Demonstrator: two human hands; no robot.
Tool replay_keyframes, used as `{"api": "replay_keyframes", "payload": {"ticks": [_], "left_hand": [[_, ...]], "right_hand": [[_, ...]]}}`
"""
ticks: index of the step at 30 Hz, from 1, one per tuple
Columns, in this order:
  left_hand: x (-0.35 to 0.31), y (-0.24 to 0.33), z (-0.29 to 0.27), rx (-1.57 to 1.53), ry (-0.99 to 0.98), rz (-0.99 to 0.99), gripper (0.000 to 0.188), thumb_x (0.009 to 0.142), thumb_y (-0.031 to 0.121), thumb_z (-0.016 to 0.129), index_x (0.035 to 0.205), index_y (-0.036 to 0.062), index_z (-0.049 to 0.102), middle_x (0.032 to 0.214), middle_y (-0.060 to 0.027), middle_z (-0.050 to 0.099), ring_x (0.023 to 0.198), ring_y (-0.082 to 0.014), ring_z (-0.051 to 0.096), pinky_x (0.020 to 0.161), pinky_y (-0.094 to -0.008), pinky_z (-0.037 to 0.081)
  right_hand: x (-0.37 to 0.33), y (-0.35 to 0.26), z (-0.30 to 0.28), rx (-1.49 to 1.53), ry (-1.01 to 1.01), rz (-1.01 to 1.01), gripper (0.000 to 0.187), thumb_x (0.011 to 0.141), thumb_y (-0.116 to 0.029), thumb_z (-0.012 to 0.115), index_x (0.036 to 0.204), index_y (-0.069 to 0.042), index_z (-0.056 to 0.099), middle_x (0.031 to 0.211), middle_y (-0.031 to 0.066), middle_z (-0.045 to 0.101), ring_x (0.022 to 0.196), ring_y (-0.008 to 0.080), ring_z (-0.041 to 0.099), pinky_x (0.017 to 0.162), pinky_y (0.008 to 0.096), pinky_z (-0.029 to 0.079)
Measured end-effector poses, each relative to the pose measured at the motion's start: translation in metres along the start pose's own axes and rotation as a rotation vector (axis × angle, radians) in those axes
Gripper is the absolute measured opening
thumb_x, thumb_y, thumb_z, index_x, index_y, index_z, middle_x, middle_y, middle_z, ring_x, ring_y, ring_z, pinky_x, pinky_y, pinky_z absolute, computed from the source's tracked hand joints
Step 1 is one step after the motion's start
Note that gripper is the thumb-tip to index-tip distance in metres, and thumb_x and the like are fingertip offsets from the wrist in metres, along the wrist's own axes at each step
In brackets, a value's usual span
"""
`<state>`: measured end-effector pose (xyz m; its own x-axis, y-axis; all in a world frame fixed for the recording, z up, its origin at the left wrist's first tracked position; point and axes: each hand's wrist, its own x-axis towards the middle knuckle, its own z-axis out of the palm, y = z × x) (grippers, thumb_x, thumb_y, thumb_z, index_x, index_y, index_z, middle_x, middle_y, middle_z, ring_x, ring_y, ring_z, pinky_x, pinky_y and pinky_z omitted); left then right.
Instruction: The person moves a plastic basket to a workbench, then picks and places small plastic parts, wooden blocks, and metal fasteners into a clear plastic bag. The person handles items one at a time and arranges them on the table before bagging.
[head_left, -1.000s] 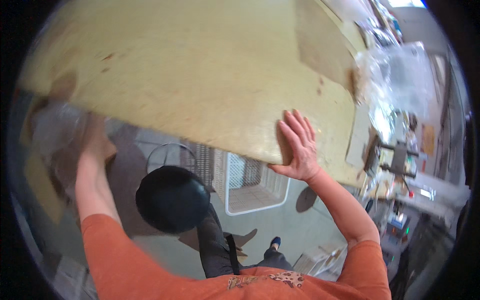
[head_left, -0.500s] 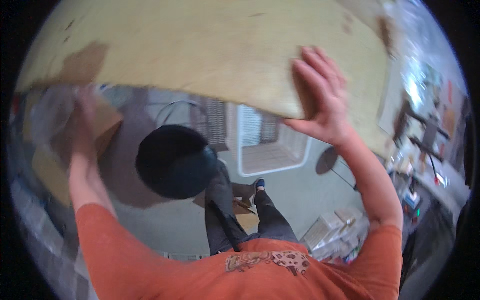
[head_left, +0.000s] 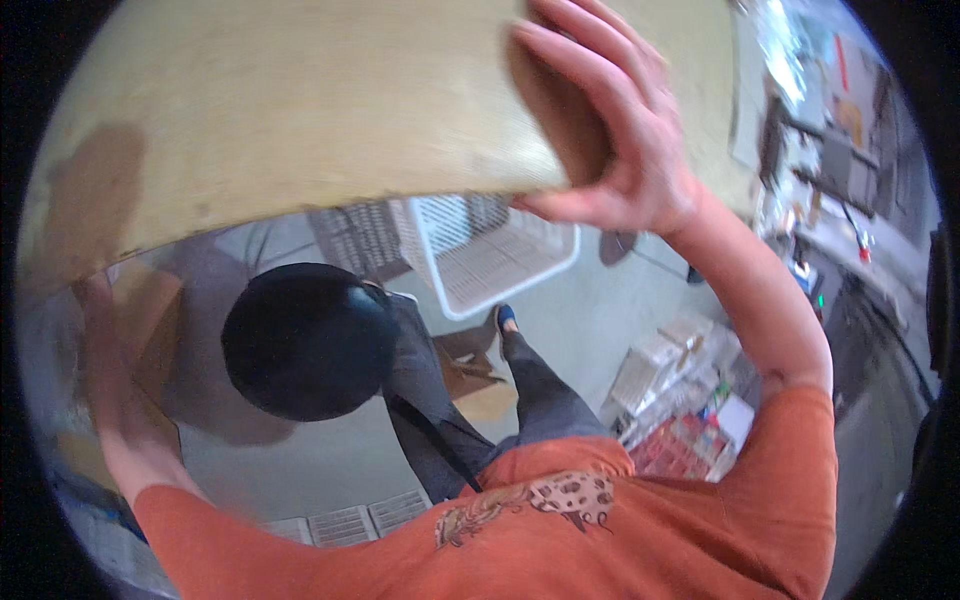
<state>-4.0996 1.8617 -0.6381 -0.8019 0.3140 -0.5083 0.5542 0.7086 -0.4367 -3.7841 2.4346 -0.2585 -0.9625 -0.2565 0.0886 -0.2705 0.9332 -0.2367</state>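
My right hand [head_left: 625,120] is over the near edge of a pale wooden tabletop [head_left: 330,110], fingers stretched out and thumb apart, with nothing in it. Its shadow falls on the wood beside it; whether the palm touches the surface I cannot tell. At the far left, my left hand [head_left: 95,290] reaches down below the tabletop's edge, beside an open brown cardboard box [head_left: 155,330]. Its fingers are dim and blurred, so what they hold, if anything, does not show.
A round black stool seat [head_left: 310,340] stands by my legs. Beyond it, under the table, is a white plastic basket [head_left: 490,300]. Wrapped packages [head_left: 655,375] lie on the floor at the right. Flattened cardboard [head_left: 470,375] lies near my feet.
My left hand has moved left and down, and the clear plastic by it is now hardly visible. My right hand sits higher and further left in view, still spread.
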Motion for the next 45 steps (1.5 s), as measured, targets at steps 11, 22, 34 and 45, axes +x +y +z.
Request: {"api": "replay_keyframes", "payload": {"ticks": [11,22,34,45], "left_hand": [[-0.130,0.062,-0.145,-0.612,0.271,0.215,0.051,0.103,0.037,0.038,0.135,-0.0012,0.050,0.134,-0.0215,0.055,0.123,-0.0380,0.051,0.105,-0.0415,0.038],[-0.425,0.212,-0.317,-0.430,0.802,0.698,0.025,0.090,0.034,0.061,0.094,0.0122,0.072,0.076,-0.0074,0.069,0.065,-0.0335,0.063,0.062,-0.0477,0.049],[-0.730,0.432,-0.534,-0.282,0.617,1.298,0.019,0.087,0.025,0.064,0.096,0.0093,0.068,0.072,-0.0162,0.064,0.069,-0.0362,0.063,0.066,-0.0460,0.050],[-0.819,0.665,-0.625,-0.085,0.433,2.009,0.016,0.070,0.012,0.070,0.085,0.0114,0.065,0.078,-0.0079,0.061,0.076,-0.0279,0.058,0.073,-0.0411,0.045]], "right_hand": [[-0.030,0.011,0.017,0.000,0.195,0.015,0.076,0.067,-0.058,0.075,0.128,-0.017,0.055,0.133,0.0093,0.053,0.130,0.0291,0.043,0.108,0.0491,0.031],[-0.215,-0.185,0.037,0.214,0.422,-0.081,0.021,0.073,-0.023,0.066,0.083,-0.006,0.061,0.101,0.0140,0.060,0.098,0.0308,0.057,0.088,0.0490,0.043],[-0.739,-0.256,-0.111,0.282,0.243,0.860,0.081,0.072,-0.029,0.077,0.140,-0.006,0.040,0.144,0.0138,0.044,0.138,0.0305,0.036,0.113,0.0472,0.029],[-0.875,-0.326,-0.139,0.557,0.133,1.306,0.027,0.084,-0.036,0.067,0.091,-0.009,0.066,0.076,0.0156,0.066,0.073,0.0390,0.063,0.061,0.0478,0.048]]}}
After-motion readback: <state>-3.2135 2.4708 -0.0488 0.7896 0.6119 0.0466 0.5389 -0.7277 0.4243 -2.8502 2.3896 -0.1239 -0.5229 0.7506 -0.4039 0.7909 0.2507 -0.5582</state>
